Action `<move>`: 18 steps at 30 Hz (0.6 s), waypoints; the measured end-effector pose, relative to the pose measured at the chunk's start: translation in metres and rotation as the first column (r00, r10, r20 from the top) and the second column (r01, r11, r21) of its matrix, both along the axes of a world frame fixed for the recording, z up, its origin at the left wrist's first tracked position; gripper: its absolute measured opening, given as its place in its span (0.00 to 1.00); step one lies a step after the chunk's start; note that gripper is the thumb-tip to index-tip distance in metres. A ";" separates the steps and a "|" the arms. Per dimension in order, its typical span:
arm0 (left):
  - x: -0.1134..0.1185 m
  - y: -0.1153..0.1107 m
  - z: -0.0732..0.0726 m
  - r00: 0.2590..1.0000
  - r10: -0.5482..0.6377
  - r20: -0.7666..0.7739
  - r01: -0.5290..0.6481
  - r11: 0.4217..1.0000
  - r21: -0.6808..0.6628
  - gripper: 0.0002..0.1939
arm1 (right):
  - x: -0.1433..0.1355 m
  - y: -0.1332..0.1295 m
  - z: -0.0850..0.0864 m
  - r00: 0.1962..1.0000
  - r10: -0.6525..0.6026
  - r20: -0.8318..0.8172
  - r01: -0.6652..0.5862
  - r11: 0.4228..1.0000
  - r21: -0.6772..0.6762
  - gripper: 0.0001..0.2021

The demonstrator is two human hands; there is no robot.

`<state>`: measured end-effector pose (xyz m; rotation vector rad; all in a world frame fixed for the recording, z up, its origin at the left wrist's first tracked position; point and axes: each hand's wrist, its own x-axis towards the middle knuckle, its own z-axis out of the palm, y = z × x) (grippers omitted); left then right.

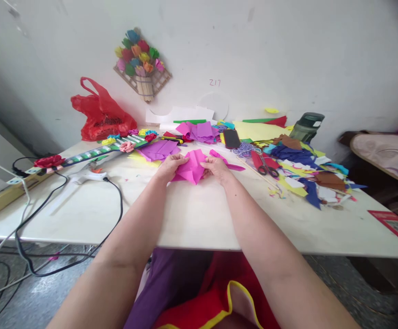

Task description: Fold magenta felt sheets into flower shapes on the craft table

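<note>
A creased sheet of magenta crepe paper [194, 165] is stretched between my two hands, just over the near middle of the white table. My left hand [172, 167] pinches its left edge between thumb and fingers. On the opposite edge, my right hand [215, 169] grips the paper the same way. The sheet's lower end hangs down in a point. More magenta paper shows beneath my left hand. Just behind my right hand lies a rolled magenta strip [235, 167]. A stack of purple paper pieces [159, 150] rests beyond my left hand.
At left lie a white glue gun [82, 177] with a black cord and a yellow power strip [0, 199]. A red plastic bag [104, 114] stands behind. Scissors [267, 167], a phone [231, 139], paper scraps [298, 157] and a green bottle [306, 126] are on the right.
</note>
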<state>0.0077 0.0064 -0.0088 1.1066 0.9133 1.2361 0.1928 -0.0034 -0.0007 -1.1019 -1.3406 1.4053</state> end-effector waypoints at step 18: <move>-0.010 -0.006 0.006 0.993 -0.107 -0.041 0.107 0.994 0.001 0.14 | 0.003 0.002 -0.005 1.000 0.018 -0.025 -0.018 1.000 0.000 0.03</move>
